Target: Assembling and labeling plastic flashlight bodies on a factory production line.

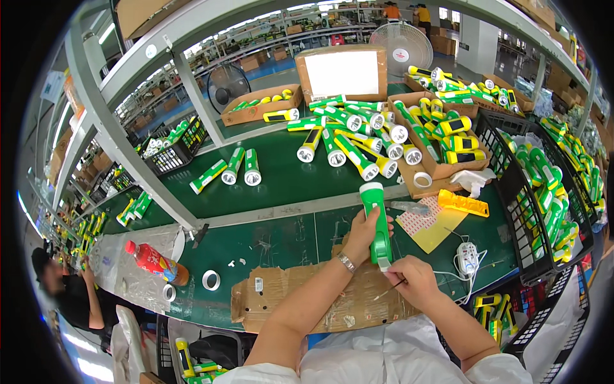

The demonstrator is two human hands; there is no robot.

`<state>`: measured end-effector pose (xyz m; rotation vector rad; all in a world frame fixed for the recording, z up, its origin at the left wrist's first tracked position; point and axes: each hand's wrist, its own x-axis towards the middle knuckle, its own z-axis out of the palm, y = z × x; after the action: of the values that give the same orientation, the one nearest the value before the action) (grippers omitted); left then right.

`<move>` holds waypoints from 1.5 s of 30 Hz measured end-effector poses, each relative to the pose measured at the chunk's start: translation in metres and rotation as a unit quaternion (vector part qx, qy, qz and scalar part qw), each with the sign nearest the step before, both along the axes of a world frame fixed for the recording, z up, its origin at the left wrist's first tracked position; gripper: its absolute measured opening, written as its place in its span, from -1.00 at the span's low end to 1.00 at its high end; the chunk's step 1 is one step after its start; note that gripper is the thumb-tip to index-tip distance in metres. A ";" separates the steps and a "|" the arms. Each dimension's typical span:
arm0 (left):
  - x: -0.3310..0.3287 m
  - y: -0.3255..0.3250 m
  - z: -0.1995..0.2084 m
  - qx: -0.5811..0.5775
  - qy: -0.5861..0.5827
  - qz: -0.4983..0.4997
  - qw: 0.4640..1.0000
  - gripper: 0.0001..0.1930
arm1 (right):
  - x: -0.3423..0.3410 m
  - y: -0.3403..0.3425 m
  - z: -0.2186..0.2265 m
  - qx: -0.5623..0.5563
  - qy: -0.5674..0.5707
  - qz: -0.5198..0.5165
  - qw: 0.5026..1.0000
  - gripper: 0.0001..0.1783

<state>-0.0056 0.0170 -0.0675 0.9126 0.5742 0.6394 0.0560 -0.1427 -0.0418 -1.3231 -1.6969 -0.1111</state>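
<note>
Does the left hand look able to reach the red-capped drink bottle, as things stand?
Probably yes, with a stretch: only low things, like a tape roll, lie between the left hand and the red-capped drink bottle. But that hand holds a green flashlight.

A flashlight (381, 242) is being held over the tabletop (281, 238) between the left grip (362, 230) and right grip (412, 281). A cardboard sheet (284, 297) is being overhung by both forearms (306, 301). To its left, a bottle (157, 262) and two tape rolls (204, 281) are being kept; to the right, flashlights are being contained by a crate (518, 242). Behind, loose flashlights (347, 152) are being flanked by a carton (441, 170), with apparently more being kept far left.
</note>
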 end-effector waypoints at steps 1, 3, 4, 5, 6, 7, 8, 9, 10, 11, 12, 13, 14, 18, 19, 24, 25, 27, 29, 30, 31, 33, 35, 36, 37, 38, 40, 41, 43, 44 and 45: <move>0.001 -0.002 0.002 -0.009 0.022 0.002 1.000 -0.62 | -0.002 0.000 0.000 0.007 -0.003 0.000 1.000 -0.70; 0.001 0.000 -0.001 -0.008 0.017 -0.004 1.000 -0.63 | -0.005 0.000 0.002 0.000 0.009 -0.012 1.000 -0.71; 0.001 -0.001 -0.001 -0.025 0.022 -0.009 0.999 -0.62 | -0.007 0.000 0.003 0.000 0.016 -0.011 1.000 -0.70; 0.001 -0.001 -0.001 -0.041 0.027 -0.014 0.999 -0.62 | -0.009 0.000 0.002 0.005 0.015 -0.012 1.000 -0.70; -0.001 0.001 0.000 -0.059 0.020 -0.026 0.998 -0.60 | -0.011 0.002 0.000 0.007 0.020 -0.014 1.000 -0.72; -0.002 0.000 0.002 -0.057 0.019 -0.027 0.998 -0.60 | -0.012 0.002 0.000 0.006 0.026 -0.017 1.000 -0.74; -0.003 -0.001 0.003 -0.051 0.034 -0.025 0.998 -0.62 | -0.013 0.003 0.001 0.010 0.025 -0.015 1.000 -0.74; -0.003 -0.001 0.004 -0.046 0.048 -0.022 0.998 -0.63 | -0.013 0.004 0.000 0.011 0.025 -0.016 0.999 -0.74; -0.003 0.000 0.005 -0.046 0.048 -0.024 0.998 -0.63 | -0.014 0.004 -0.001 0.003 0.035 -0.019 0.999 -0.72; -0.004 0.000 0.005 -0.038 0.043 -0.026 0.998 -0.64 | -0.014 0.004 -0.003 -0.006 0.045 -0.023 0.999 -0.70; -0.004 0.001 0.006 -0.031 0.039 -0.027 0.998 -0.65 | -0.015 0.004 -0.007 -0.006 0.044 -0.024 0.999 -0.70; -0.004 0.001 0.006 -0.032 0.039 -0.029 0.998 -0.65 | -0.016 0.006 -0.013 -0.035 0.128 -0.038 0.990 -0.70; -0.004 0.001 0.006 -0.027 0.031 -0.033 0.999 -0.65 | -0.016 0.007 -0.016 -0.064 0.210 -0.052 0.974 -0.70; -0.002 -0.010 0.011 0.015 -0.007 -0.037 0.999 -0.66 | -0.005 0.023 -0.020 -0.085 0.365 -0.130 0.918 -0.63; -0.002 -0.012 0.014 0.016 -0.006 -0.037 0.999 -0.66 | -0.002 0.023 -0.018 -0.084 0.365 -0.130 0.918 -0.63; 0.002 -0.034 0.048 0.054 -0.052 -0.132 0.988 -0.61 | 0.024 0.008 -0.012 -0.346 0.698 0.240 0.579 -0.42; 0.001 -0.035 0.057 0.051 -0.063 -0.171 0.982 -0.60 | 0.026 0.002 -0.009 -0.313 0.746 0.301 0.505 -0.37; 0.010 -0.022 0.049 0.067 -0.098 -0.228 0.966 -0.54 | 0.034 -0.009 0.011 -0.282 0.762 0.308 0.495 -0.37; 0.016 -0.006 0.051 0.164 0.000 -0.182 0.969 -0.55 | 0.040 -0.021 0.032 -0.171 0.621 0.004 0.765 -0.42; 0.022 0.014 0.037 0.370 0.079 -0.122 0.917 -0.57 | 0.051 -0.023 0.023 0.002 0.471 -0.041 0.881 -0.48; 0.028 0.038 0.021 0.558 0.150 -0.046 0.815 -0.57 | 0.058 -0.015 0.026 0.212 0.324 -0.160 0.908 -0.54; 0.036 0.069 0.021 0.751 0.274 0.064 0.598 -0.48 | 0.095 -0.030 0.034 0.097 0.199 -0.251 0.942 -0.56; 0.049 0.092 0.014 0.824 0.331 0.095 0.450 -0.49 | 0.142 -0.057 0.043 -0.193 0.602 -0.174 0.755 -0.57; 0.057 0.108 0.003 0.837 0.318 0.099 0.435 -0.58 | 0.152 -0.057 0.040 -0.081 0.663 -0.183 0.721 -0.56; 0.058 0.125 -0.005 0.836 0.319 0.105 0.433 -0.58 | 0.165 -0.064 0.048 -0.074 0.622 -0.198 0.754 -0.54; 0.060 0.133 -0.009 0.842 0.315 0.080 0.431 -0.62 | 0.177 -0.075 0.055 -0.024 0.617 -0.214 0.757 -0.53; 0.065 0.143 -0.016 0.847 0.321 0.051 0.422 -0.68 | 0.204 -0.090 0.077 0.068 0.641 -0.195 0.739 -0.48; 0.066 0.146 -0.017 0.844 0.327 0.053 0.422 -0.68 | 0.229 -0.101 0.074 0.086 0.663 -0.168 0.724 -0.44; 0.065 0.149 -0.015 0.856 0.288 0.055 0.424 -0.70 | 0.258 -0.117 0.082 0.141 0.711 -0.157 0.670 -0.44; 0.064 0.144 -0.007 0.857 0.272 0.074 0.432 -0.67 | 0.277 -0.125 0.077 0.177 0.733 -0.143 0.641 -0.46; 0.065 0.136 0.000 0.832 0.229 0.098 0.496 -0.57 | 0.295 -0.137 0.071 0.209 0.748 -0.127 0.617 -0.49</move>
<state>0.0598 0.1530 -0.0671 2.9997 0.3622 1.1421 0.3507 -0.2798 0.0292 -0.7336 0.0094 0.3511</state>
